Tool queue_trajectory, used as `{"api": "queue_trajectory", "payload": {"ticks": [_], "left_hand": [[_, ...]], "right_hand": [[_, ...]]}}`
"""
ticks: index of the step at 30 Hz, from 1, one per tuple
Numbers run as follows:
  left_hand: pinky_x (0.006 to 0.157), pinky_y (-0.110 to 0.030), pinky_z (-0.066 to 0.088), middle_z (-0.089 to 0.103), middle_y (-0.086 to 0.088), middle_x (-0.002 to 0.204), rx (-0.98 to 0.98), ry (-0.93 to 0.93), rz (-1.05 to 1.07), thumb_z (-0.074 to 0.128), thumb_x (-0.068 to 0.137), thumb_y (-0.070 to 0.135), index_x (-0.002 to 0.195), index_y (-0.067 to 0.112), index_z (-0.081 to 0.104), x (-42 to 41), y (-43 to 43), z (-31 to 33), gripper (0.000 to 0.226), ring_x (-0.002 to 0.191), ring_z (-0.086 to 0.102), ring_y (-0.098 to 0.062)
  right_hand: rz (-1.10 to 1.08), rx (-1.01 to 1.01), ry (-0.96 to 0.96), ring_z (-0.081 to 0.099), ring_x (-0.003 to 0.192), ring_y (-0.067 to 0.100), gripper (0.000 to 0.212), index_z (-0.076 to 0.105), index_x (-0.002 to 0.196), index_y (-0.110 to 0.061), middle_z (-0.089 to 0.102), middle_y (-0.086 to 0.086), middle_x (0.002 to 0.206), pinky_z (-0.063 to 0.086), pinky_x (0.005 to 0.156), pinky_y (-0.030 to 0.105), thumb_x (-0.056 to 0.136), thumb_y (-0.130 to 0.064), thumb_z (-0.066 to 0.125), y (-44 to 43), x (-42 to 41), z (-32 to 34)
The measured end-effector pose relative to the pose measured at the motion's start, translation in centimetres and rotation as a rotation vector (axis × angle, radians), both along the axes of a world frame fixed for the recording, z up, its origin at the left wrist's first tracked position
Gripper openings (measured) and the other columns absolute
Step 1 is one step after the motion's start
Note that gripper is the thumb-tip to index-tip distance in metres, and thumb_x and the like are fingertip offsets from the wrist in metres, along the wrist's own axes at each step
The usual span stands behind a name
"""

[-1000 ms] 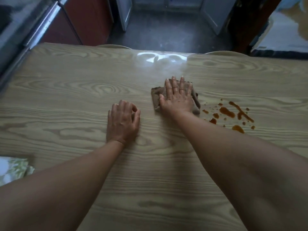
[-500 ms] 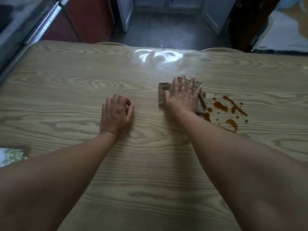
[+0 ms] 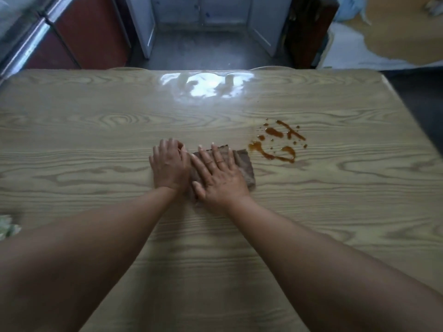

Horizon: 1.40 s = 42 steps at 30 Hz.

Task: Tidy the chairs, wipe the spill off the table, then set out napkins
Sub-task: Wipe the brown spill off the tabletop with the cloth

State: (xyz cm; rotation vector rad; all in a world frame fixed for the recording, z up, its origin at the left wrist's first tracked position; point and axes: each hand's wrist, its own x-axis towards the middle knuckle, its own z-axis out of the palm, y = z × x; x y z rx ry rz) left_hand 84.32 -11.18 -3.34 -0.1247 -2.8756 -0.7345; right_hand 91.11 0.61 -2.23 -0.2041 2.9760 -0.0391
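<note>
A brown cloth (image 3: 245, 167) lies flat on the light wooden table (image 3: 96, 144). My right hand (image 3: 219, 176) presses it down with straight, spread fingers. My left hand (image 3: 169, 164) rests on the table right beside the cloth's left edge, fingers loosely curled, holding nothing. An orange-brown spill (image 3: 279, 142) of drops and smears sits just right of the cloth and a little beyond it, apart from the cloth's corner. Part of a green patterned napkin (image 3: 7, 226) shows at the left edge.
The tops of two chair backs (image 3: 271, 67) peek over the table's far edge. Beyond them lie a dark floor, red-brown cabinets (image 3: 91, 32) at the left and white cabinet doors (image 3: 215, 10) in the middle. The table's right edge (image 3: 407, 116) runs diagonally.
My right hand with the cloth has slid back toward me and leftward, away from the spill, which is now smeared at its near side. My hands now lie side by side.
</note>
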Motion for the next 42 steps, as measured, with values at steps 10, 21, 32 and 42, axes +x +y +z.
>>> {"api": "queue_trajectory", "payload": {"ticks": [10, 21, 32, 42], "left_hand": [[0.09, -0.043, 0.037, 0.058, -0.017, 0.104, 0.173, 0.045, -0.058, 0.026, 0.082, 0.043, 0.095, 0.008, 0.058, -0.7, 4.9, -0.2, 0.049, 0.103, 0.052, -0.035], [0.085, -0.043, 0.039, 0.058, -0.01, 0.1, -0.093, 0.11, -0.051, 0.036, 0.089, 0.041, 0.091, 0.017, 0.056, -0.8, 5.9, -1.0, 0.032, 0.097, 0.053, -0.032], [0.081, -0.042, 0.039, 0.055, -0.006, 0.096, -0.156, 0.116, -0.043, 0.041, 0.089, 0.039, 0.089, 0.02, 0.053, -1.0, 6.2, -1.1, 0.022, 0.091, 0.051, -0.029], [0.079, -0.042, 0.039, 0.054, -0.006, 0.097, -0.155, 0.103, -0.062, 0.042, 0.089, 0.039, 0.09, 0.02, 0.052, -1.1, 6.0, -1.1, 0.021, 0.091, 0.05, -0.029]], "right_hand": [[-0.059, 0.043, 0.032, -0.023, 0.146, 0.019, 0.063, -0.009, 0.153, -0.028, -0.016, -0.007, 0.161, -0.01, 0.117, 0.052, 0.098, -0.049, 0.012, 4.6, -1.0, -0.5], [-0.228, 0.105, -0.017, -0.021, 0.147, 0.023, 0.062, -0.013, 0.152, -0.026, -0.018, -0.004, 0.161, -0.011, 0.118, 0.05, 0.098, -0.049, 0.008, 8.3, -8.3, -0.2], [-0.371, 0.082, -0.035, -0.021, 0.146, 0.028, 0.065, -0.011, 0.154, -0.021, -0.019, 0.002, 0.161, -0.01, 0.118, 0.052, 0.098, -0.049, 0.01, 11.0, -14.7, 0.2], [-0.664, 0.008, -0.027, -0.019, 0.145, 0.037, 0.07, -0.006, 0.155, -0.018, -0.016, 0.009, 0.161, -0.011, 0.115, 0.058, 0.097, -0.052, 0.015, 11.0, -13.6, 0.3]]}}
